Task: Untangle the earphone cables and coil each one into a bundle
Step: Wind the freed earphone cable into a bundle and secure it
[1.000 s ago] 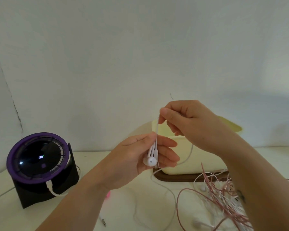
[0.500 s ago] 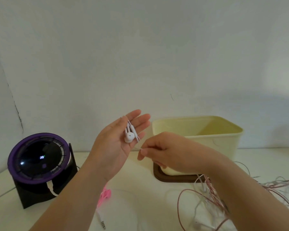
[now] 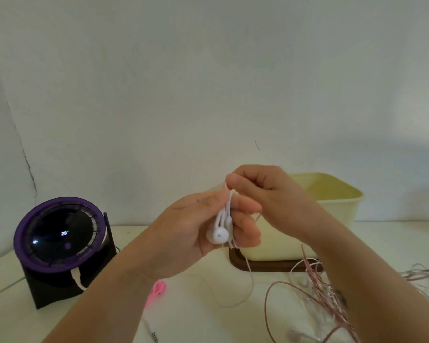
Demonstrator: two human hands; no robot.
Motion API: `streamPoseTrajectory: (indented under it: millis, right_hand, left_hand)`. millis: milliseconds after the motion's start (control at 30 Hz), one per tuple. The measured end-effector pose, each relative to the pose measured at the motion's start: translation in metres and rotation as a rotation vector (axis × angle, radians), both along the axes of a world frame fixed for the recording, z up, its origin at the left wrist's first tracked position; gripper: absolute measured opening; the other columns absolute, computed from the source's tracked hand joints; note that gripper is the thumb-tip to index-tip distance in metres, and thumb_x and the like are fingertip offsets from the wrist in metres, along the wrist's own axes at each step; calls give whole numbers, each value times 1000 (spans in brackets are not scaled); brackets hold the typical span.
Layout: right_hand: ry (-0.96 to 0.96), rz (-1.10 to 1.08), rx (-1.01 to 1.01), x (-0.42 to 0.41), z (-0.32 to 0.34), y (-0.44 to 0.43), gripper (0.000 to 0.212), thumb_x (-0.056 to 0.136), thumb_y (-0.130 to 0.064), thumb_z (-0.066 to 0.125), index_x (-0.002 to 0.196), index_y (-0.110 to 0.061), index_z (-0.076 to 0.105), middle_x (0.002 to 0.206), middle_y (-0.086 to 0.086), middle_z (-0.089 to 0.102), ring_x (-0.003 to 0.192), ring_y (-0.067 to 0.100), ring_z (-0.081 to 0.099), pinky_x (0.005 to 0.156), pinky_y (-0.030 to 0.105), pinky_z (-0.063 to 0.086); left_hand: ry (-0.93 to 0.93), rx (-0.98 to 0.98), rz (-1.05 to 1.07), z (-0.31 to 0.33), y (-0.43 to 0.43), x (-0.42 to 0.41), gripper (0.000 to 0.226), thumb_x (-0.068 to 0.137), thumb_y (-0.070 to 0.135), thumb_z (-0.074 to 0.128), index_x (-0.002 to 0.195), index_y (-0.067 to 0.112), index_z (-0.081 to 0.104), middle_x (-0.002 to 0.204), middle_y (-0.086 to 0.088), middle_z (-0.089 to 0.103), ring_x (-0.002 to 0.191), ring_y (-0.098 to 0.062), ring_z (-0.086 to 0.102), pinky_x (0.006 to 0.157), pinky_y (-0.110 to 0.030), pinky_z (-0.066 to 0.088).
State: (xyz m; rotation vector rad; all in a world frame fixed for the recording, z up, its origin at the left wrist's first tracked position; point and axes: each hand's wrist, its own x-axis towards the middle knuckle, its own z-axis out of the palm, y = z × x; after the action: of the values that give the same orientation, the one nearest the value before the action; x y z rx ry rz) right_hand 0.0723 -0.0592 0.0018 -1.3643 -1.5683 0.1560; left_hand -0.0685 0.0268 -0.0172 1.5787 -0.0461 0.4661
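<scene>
While the left hand (image 3: 191, 226) grips the white earphone (image 3: 218, 235) loops above the middle of the surface (image 3: 196, 325) | right hand (image 3: 260, 191) pinches its cable just above | judgement: keep tension light, lay turns side by side, trailing end clear of the pink tangle (image 3: 327, 293) at the right front edge.

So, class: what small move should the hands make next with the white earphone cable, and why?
Probably the right hand carries its pinched cable down round the fingers of the left hand, laying one more loop: that hand holds the earbuds with loops across it, and slack trails to the table.
</scene>
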Motion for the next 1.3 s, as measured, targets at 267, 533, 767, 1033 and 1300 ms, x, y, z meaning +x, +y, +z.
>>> streamPoseTrajectory:
  millis: [267, 533, 767, 1033, 1300]
  right_hand:
    - [-226, 76, -417, -13, -18, 9, 24, 99, -29, 45, 91, -28, 68, 46, -24, 48, 49, -6, 48, 66, 28, 47]
    - [-147, -16, -60, -14, 15, -16, 29, 92, -34, 50, 79, -17, 70, 63, 6, 56, 61, 28, 51, 67, 44, 51]
    - [24, -110, 79, 4, 5, -3, 29, 93, -36, 52, 71, -23, 66, 60, 12, 42, 55, 16, 44, 55, 31, 45]
    - [-241, 68, -442, -14, -19, 11, 27, 99, -28, 43, 85, -27, 65, 44, -23, 47, 47, -6, 48, 65, 25, 44]
    - [-185, -39, -168, -13, 14, -16, 29, 94, -34, 48, 79, -22, 70, 57, -7, 55, 56, 13, 47, 67, 40, 51]
  left_hand:
    - [-280, -277, 309, 11, 14, 2, 44, 97, 32, 28, 103, 9, 66, 96, -8, 74, 92, -18, 71, 81, -34, 57]
    - [15, 143, 333, -5, 22, -1, 44, 89, 37, 35, 99, 10, 68, 93, -10, 74, 92, -20, 69, 80, -25, 54]
    - [33, -26, -4, 0, 9, 0, 44, 89, 45, 47, 93, 11, 75, 83, -9, 73, 81, -22, 71, 78, -31, 55]
    - [-347, -454, 208, 7, 17, 5, 42, 92, 26, 37, 98, 5, 73, 99, -10, 73, 92, -20, 71, 83, -39, 55]
    - [-45, 54, 320, -9, 23, 5, 38, 95, 28, 33, 101, 8, 65, 89, -6, 74, 86, -17, 70, 77, -25, 55]
